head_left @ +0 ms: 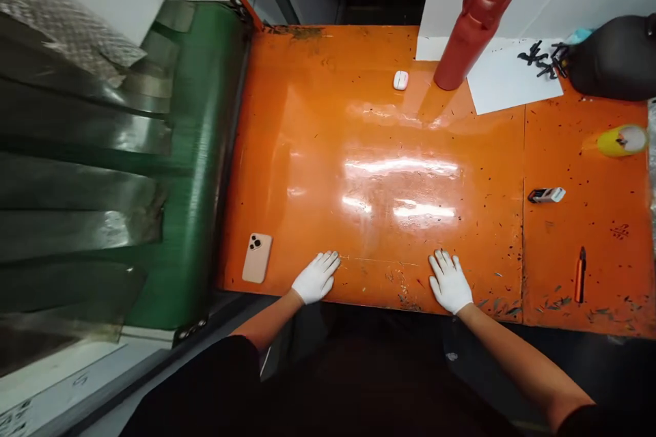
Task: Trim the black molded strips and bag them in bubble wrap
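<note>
My left hand point(315, 278), in a white fingerless-tipped glove, lies flat near the front edge of the orange table point(318, 123). Its fingers are stretched out and hold nothing. A pale pink phone point(257, 258) rests face down to the left of it. My right hand point(449, 282), gloved the same way, lies flat on the table at the right, fingers a little spread, with nothing in it. Scratches and dark scraps mark the surface between and beside the hands. An orange-handled cutter point(580, 276) lies further right, apart from the right hand.
A green conveyor belt point(197, 150) with hanging clear strips point(82, 177) borders the table's left. A red bottle point(469, 34), white earbud case point(400, 80) and white paper point(505, 85) sit toward the back. At right are a small stamp-like object point(547, 195), yellow roll point(620, 141) and black container point(615, 58).
</note>
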{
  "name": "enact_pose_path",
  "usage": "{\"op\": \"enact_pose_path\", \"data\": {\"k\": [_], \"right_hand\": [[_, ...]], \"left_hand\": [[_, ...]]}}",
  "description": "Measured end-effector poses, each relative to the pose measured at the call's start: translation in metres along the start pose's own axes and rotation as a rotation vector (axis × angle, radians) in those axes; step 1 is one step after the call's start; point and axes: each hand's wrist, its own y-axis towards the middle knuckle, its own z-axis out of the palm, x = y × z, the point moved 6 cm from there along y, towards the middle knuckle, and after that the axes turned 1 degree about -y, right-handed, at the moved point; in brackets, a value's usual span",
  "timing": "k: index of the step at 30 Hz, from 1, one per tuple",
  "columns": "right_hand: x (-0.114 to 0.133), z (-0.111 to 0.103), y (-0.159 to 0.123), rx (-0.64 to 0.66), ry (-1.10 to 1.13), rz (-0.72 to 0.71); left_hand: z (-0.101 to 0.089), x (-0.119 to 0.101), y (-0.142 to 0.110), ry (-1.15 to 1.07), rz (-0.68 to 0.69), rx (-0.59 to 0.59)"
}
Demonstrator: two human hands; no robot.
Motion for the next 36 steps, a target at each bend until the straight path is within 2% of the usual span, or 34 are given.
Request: {"op": "enact_pose_path", "data": {"k": [3, 6, 10, 13, 16, 19, 23, 25, 28, 32, 36], "right_hand": [[-0.001, 0.0, -0.008, -0.076, -0.014, -0.037], [-0.003, -0.001, -0.012, -0.166, 0.023, -0.035], [-0.012, 0.0, -0.013, -0.305, 0.125, 0.028], [-0.02, 0.0, -0.015, -0.388, 0.131, 0.074], [-0.018, -0.002, -0.014, -0.406, 0.068, 0.151], [0.006, -0.004, -0.006, -0.366, -0.009, 0.219], [0.078, 0.001, 0.027, -0.251, -0.029, 0.049], [0.113, 0.001, 0.051, -0.237, -0.022, -0.038], [0.148, -0.006, 0.091, -0.257, -0.016, -0.072], [0.159, -0.021, 0.145, -0.286, 0.002, -0.013], [0.149, -0.042, 0.194, -0.308, 0.04, 0.088]], "left_hand": [[0.004, 0.0, -0.005, 0.04, 0.055, -0.056], [0.003, 0.003, -0.01, 0.055, 0.117, -0.161], [-0.001, 0.007, -0.013, 0.077, 0.165, -0.311], [-0.003, 0.005, -0.009, 0.085, 0.161, -0.376], [-0.006, 0.004, -0.002, 0.075, 0.118, -0.401], [-0.01, 0.002, 0.006, 0.06, 0.073, -0.407], [-0.012, -0.003, 0.016, 0.066, 0.033, -0.411], [-0.016, -0.006, 0.026, 0.071, 0.022, -0.426], [-0.031, -0.008, 0.052, 0.068, 0.012, -0.448], [-0.062, -0.001, 0.102, 0.034, -0.069, -0.472], [-0.094, 0.007, 0.153, 0.008, -0.146, -0.522]]}}
